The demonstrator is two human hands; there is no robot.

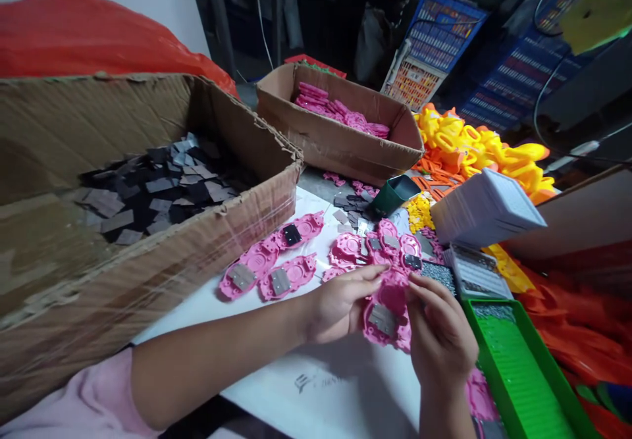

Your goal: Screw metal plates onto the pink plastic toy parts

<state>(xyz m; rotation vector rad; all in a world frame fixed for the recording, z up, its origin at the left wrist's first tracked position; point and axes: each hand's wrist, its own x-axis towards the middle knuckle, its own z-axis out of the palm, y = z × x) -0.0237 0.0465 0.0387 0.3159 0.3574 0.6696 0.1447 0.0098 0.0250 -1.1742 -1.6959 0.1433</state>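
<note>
Between my two hands, above the white table, is a pink plastic shell (394, 297) with a grey metal plate (382, 319) in its lower part. My left hand (340, 301) pinches its left edge between thumb and fingers. On the opposite edge, the fingertips of my right hand (439, 324) are closed on the same shell. Just beyond lie more pink shells (345, 247), some with dark or grey plates set in them. A further group of pink shells (289, 278) rests left of my left hand.
A large cardboard box (232, 241) of loose plates stands left. Behind is a box (340, 139) of pink parts. Yellow pieces (474, 143), a white container (486, 208), a dark green cup (392, 197) and a green tray (523, 366) occupy the right side.
</note>
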